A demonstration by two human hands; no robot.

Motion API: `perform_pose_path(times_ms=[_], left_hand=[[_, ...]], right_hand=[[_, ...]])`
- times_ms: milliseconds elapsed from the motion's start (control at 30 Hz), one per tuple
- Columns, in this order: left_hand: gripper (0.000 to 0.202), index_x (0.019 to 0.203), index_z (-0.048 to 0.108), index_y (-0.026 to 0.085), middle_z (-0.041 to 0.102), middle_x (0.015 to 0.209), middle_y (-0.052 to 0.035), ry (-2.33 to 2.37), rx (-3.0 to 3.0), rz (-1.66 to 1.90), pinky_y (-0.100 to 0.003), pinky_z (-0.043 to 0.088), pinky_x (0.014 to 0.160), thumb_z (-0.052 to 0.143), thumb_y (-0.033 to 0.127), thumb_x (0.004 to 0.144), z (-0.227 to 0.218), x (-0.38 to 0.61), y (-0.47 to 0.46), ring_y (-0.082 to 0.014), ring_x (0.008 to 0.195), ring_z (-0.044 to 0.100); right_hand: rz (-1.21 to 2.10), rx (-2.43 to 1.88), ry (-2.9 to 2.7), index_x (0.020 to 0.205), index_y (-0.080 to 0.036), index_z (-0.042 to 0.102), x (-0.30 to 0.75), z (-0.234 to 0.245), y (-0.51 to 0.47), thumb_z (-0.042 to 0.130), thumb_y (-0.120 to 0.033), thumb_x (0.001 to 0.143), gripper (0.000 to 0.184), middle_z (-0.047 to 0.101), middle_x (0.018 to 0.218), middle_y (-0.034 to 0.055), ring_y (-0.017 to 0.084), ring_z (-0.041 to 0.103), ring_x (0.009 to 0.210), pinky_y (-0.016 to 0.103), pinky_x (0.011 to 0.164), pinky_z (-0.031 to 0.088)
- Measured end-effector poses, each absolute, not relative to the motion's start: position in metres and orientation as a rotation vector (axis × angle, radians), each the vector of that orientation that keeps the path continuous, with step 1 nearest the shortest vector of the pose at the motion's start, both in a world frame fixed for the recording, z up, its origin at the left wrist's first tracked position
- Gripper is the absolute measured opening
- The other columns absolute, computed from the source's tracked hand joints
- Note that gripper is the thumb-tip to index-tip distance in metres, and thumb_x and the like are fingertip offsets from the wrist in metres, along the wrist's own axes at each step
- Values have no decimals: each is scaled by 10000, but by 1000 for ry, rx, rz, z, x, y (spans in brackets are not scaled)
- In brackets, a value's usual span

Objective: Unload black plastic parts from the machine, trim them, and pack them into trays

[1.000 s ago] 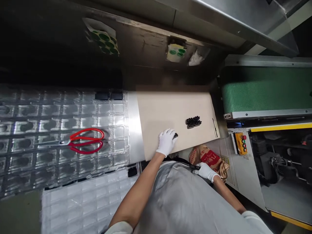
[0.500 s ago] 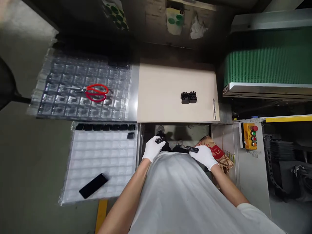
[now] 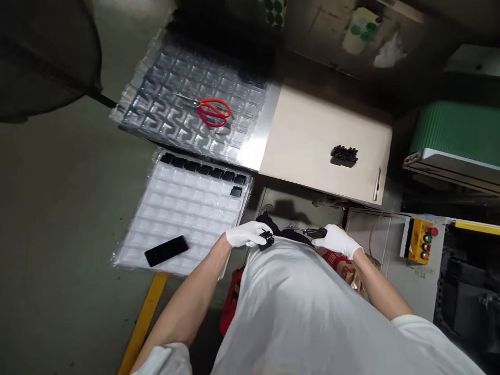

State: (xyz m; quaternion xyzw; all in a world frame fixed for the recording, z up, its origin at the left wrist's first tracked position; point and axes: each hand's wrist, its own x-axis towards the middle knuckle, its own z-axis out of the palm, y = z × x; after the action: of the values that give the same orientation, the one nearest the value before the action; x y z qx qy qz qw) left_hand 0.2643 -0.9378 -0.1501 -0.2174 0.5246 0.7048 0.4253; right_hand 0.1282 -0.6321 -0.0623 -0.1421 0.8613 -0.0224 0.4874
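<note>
Both my hands wear white gloves and sit close to my body, just above my white shirt. My left hand [image 3: 247,234] is closed on a small black part [image 3: 267,239]. My right hand [image 3: 338,239] is closed on a thin black tool [image 3: 314,233] that points left. Between the two hands lies a dark object that I cannot make out. On the beige board [image 3: 308,135] ahead lies a small cluster of black parts [image 3: 344,154]. A white cell tray [image 3: 183,208] to my left has a row of black parts along its far edge.
A black phone [image 3: 166,250] lies on the white tray. Red scissors [image 3: 213,111] rest on a clear blister tray [image 3: 187,99]. At the right are a green conveyor belt [image 3: 457,130] and a yellow button box [image 3: 420,239]. A red-printed bag [image 3: 344,265] hangs below my right hand.
My left hand left the beige board and came back to my body with the small black part. The view tilted down and left, which brought the white tray and phone into sight.
</note>
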Motion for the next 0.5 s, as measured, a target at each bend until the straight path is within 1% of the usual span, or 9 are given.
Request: perform_pose_path(times_ms=[100, 167, 300, 400, 500], left_hand=[[505, 877, 711, 154, 631, 679, 2, 1409, -618, 1744, -244, 319, 459, 919, 231, 422, -160, 257, -963, -100, 495, 469], [493, 869, 676, 167, 641, 692, 13, 1463, -667, 1768, -240, 357, 477, 909, 192, 436, -164, 253, -983, -103, 508, 496], [487, 997, 641, 159, 641, 711, 19, 1475, -741, 1875, -234, 359, 467, 886, 333, 613, -165, 258, -1030, -94, 491, 490], [511, 1026, 627, 142, 645, 759, 4, 1450, -813, 1951, -223, 359, 472, 881, 398, 664, -167, 269, -1058, -78, 513, 483], [498, 1024, 629, 136, 629, 744, 3, 1402, -844, 1992, -210, 326, 461, 886, 409, 696, -172, 276, -1074, -66, 510, 456]], right_hand=[[71, -399, 2142, 814, -151, 795, 123, -49, -681, 734, -457, 773, 314, 780, 827, 158, 262, 705, 754, 304, 635, 414], [140, -393, 2168, 831, -176, 801, 121, -38, -711, 696, -450, 806, 295, 788, 841, 160, 287, 735, 808, 311, 667, 441], [245, -332, 2195, 855, -182, 804, 122, -19, -753, 614, -435, 861, 317, 800, 867, 165, 301, 762, 847, 315, 670, 460], [253, -308, 2205, 863, -202, 804, 126, -12, -774, 594, -461, 875, 334, 808, 906, 160, 297, 768, 863, 316, 667, 457], [248, -271, 2202, 851, -202, 800, 132, -14, -792, 610, -483, 863, 340, 803, 887, 167, 293, 764, 840, 315, 654, 456]])
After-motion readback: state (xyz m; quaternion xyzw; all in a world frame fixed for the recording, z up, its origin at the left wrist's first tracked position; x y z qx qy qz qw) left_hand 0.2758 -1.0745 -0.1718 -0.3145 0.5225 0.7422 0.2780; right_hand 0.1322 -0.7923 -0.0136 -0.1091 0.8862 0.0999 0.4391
